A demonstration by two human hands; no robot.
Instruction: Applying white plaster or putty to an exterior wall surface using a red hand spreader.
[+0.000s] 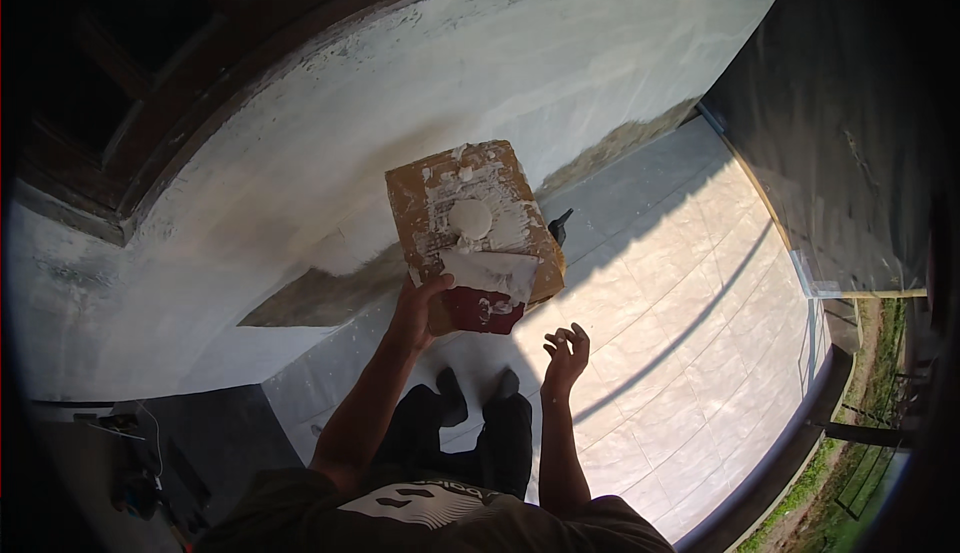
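Observation:
My left hand (424, 305) grips the lower left edge of a thick brown board (408, 198), its thumb on top. White putty is smeared over the board, with a rounded lump of putty (470, 219) near the middle. A putty scraper lies on the near part, with a putty-coated pale blade (495, 271) and a dark red grip part (484, 313); the left thumb presses at its left side. My right hand (567, 355) is raised to the right of the board, empty, its fingers loosely bent and apart.
Ahead stands a patchy white-grey wall (330, 123) with a dark wooden window frame (130, 203). Pale floor tiles (660, 353) are partly sunlit. A small dark object (562, 225) shows past the board. A dark sheet (840, 143) hangs at right; a dark surface (220, 453) is at lower left.

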